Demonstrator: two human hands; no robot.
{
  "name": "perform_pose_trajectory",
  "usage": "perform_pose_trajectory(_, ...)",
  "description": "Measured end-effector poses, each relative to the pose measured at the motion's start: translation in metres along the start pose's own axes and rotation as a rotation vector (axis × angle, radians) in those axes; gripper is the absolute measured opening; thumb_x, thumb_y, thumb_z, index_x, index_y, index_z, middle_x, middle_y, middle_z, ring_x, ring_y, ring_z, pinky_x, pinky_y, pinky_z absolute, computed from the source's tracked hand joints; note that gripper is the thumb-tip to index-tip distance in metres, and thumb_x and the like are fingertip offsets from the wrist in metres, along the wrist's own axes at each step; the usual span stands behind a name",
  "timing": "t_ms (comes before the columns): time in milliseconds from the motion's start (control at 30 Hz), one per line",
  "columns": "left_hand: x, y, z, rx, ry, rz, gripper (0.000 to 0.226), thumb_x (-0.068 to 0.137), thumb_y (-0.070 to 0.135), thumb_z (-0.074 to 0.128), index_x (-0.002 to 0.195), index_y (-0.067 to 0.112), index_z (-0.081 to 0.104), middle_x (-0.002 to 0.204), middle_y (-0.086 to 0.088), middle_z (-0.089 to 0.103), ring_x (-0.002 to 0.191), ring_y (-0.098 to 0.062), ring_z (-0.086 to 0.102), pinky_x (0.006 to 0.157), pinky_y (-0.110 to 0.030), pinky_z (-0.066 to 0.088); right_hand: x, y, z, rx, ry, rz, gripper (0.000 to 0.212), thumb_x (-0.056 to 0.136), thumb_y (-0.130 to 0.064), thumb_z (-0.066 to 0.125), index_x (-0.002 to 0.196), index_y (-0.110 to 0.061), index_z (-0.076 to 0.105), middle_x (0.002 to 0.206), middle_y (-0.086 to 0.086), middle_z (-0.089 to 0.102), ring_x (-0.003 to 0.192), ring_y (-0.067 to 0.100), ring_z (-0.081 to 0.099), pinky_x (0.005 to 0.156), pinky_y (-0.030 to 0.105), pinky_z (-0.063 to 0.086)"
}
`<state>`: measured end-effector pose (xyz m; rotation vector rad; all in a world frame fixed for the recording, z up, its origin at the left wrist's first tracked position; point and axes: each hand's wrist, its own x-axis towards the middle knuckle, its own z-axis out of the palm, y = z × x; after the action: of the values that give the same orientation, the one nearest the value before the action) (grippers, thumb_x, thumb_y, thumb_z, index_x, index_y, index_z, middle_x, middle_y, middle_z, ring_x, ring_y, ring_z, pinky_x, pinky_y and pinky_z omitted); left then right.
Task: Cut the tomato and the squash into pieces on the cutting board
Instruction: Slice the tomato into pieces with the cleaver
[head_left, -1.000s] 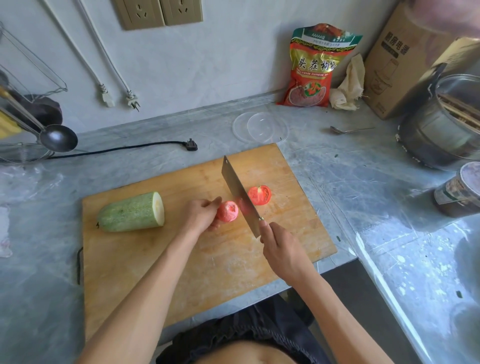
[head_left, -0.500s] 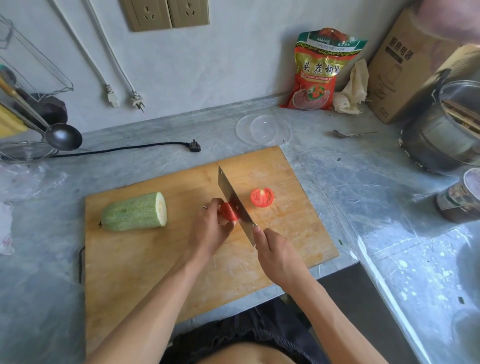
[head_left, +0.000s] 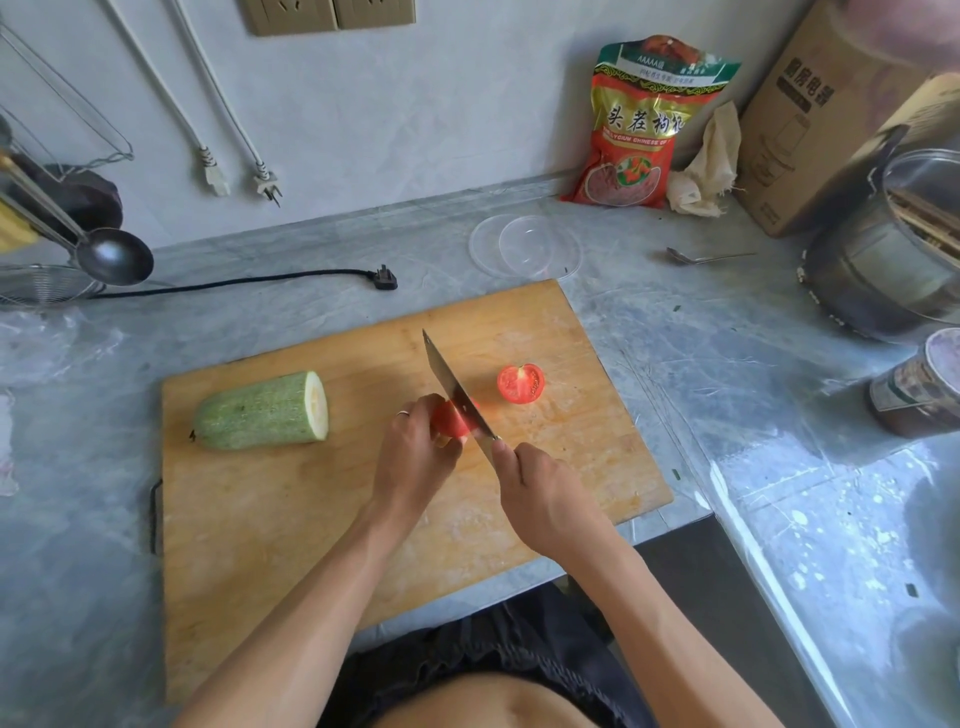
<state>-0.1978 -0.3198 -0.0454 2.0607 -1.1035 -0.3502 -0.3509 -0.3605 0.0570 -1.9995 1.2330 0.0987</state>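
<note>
Red tomato half (head_left: 451, 420) at board centre, pinned under curled left hand (head_left: 415, 457) — fingertips over the top, silver ring showing. Steel cleaver blade (head_left: 453, 391) biting into that half on its 3 o'clock side, spine running 11-to-5 o'clock. Right hand (head_left: 545, 499) wrapped tight round the handle, handle itself hidden by the fist. Second red tomato half (head_left: 520, 383), cut face up, at 2 o'clock of the blade, apart from it. Pale green squash chunk (head_left: 262, 410) with white cut end lying at 9 o'clock, well apart from the hands, uncut so far. All on worn wooden cutting board (head_left: 291, 519) over grey marble counter (head_left: 701, 364).

To do well: keep left fingertips tucked back, knuckles guiding the flat of the blade; press straight down then draw slightly — tomato skin likely slippery, risk of squashing rather than slicing. Keep slices even, slide the holding hand toward 9 o'clock after each cut.

Versus a second ago: blade then stood between the two halves, clear of the held one; now down into it. Left hand closed further over the tomato. Squash and far half unmoved on the board.
</note>
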Motion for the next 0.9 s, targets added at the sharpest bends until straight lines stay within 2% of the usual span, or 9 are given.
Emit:
perform_pose_trajectory(133, 0.0, 0.001, 0.002, -0.027, -0.016, -0.025, 0.02, 0.072, 0.005, 0.074, 0.085, 0.016, 0.064, 0.075, 0.003, 0.063, 0.067, -0.011, 0.057, 0.059, -0.018, 0.041, 0.009, -0.004, -0.002, 0.019, 0.018, -0.089, 0.047, 0.106, -0.035, 0.023, 0.1, 0.0, 0.054, 0.072, 0.008, 0.047, 0.062, 0.027, 0.047, 0.055, 0.038, 0.039)
perform_pose_trajectory(200, 0.002, 0.002, 0.001, -0.018, -0.024, -0.028, 0.019, 0.073, 0.007, 0.073, 0.086, 0.017, 0.065, 0.075, 0.003, 0.064, 0.068, -0.01, 0.057, 0.06, -0.015, 0.04, 0.011, -0.002, -0.002, -0.001, 0.01, -0.09, 0.047, 0.106, -0.035, 0.023, 0.099, -0.002, 0.055, 0.066, 0.002, 0.044, 0.052, 0.019, 0.041, 0.043, 0.023, 0.034)
perform_pose_trajectory(267, 0.004, 0.001, 0.001, -0.014, -0.036, -0.041, 0.02, 0.073, 0.005, 0.072, 0.087, 0.016, 0.065, 0.075, 0.004, 0.064, 0.069, -0.009, 0.056, 0.061, -0.011, 0.038, 0.01, 0.003, -0.004, 0.017, 0.014, -0.068, 0.046, 0.104, -0.039, 0.026, 0.082, -0.008, 0.052, 0.061, 0.001, 0.044, 0.048, 0.015, 0.038, 0.04, 0.021, 0.027)
perform_pose_trajectory(333, 0.006, 0.0, 0.002, -0.012, -0.043, -0.046, 0.021, 0.072, 0.002, 0.069, 0.088, 0.016, 0.065, 0.076, 0.004, 0.065, 0.069, -0.009, 0.057, 0.06, -0.011, 0.037, 0.006, 0.007, -0.009, 0.034, -0.002, -0.045, 0.045, 0.104, -0.039, 0.028, 0.072, -0.011, 0.044, 0.061, 0.003, 0.046, 0.049, 0.017, 0.04, 0.043, 0.022, 0.026)
perform_pose_trajectory(467, 0.005, 0.0, 0.003, -0.024, -0.06, -0.045, 0.023, 0.072, 0.0, 0.069, 0.091, 0.014, 0.066, 0.08, 0.003, 0.066, 0.073, -0.012, 0.06, 0.063, -0.018, 0.043, 0.004, 0.006, -0.011, -0.014, -0.024, -0.046, 0.039, 0.105, -0.036, 0.022, 0.081, -0.011, 0.043, 0.065, 0.0, 0.042, 0.052, 0.013, 0.038, 0.042, 0.019, 0.029)
perform_pose_trajectory(533, 0.005, 0.002, 0.002, -0.04, -0.081, -0.047, 0.023, 0.072, 0.005, 0.075, 0.092, 0.013, 0.066, 0.08, 0.003, 0.067, 0.075, -0.013, 0.064, 0.065, -0.024, 0.05, 0.006, 0.001, -0.01, -0.052, -0.027, -0.03, 0.043, 0.104, -0.042, 0.021, 0.087, -0.011, 0.047, 0.069, 0.001, 0.045, 0.06, 0.017, 0.043, 0.052, 0.019, 0.033)
perform_pose_trajectory(600, 0.006, 0.006, -0.001, -0.066, -0.083, -0.083, 0.023, 0.072, 0.013, 0.08, 0.09, 0.014, 0.066, 0.079, 0.007, 0.068, 0.075, -0.007, 0.065, 0.065, -0.016, 0.048, 0.006, -0.005, -0.01, -0.064, -0.04, -0.001, 0.046, 0.103, -0.045, 0.021, 0.089, -0.011, 0.048, 0.076, 0.004, 0.049, 0.07, 0.024, 0.048, 0.062, 0.032, 0.038)
perform_pose_trajectory(700, 0.008, 0.011, -0.006, -0.129, -0.104, -0.145, 0.022, 0.073, 0.018, 0.082, 0.089, 0.019, 0.067, 0.078, 0.011, 0.069, 0.072, 0.004, 0.065, 0.061, -0.007, 0.046, 0.003, -0.005, -0.011, 0.04, -0.025, -0.026, 0.039, 0.106, -0.033, 0.022, 0.089, -0.007, 0.046, 0.073, 0.006, 0.047, 0.065, 0.025, 0.049, 0.058, 0.038, 0.04)
perform_pose_trajectory(900, 0.008, 0.013, -0.006, -0.121, -0.105, -0.168, 0.028, 0.071, 0.017, 0.083, 0.089, 0.026, 0.065, 0.079, 0.009, 0.07, 0.076, -0.005, 0.068, 0.065, -0.019, 0.053, 0.004, 0.004, -0.014, -0.01, -0.053, 0.031, 0.052, 0.103, -0.046, 0.021, 0.088, -0.005, 0.049, 0.067, 0.0, 0.043, 0.057, 0.01, 0.037, 0.055, 0.023, 0.031)
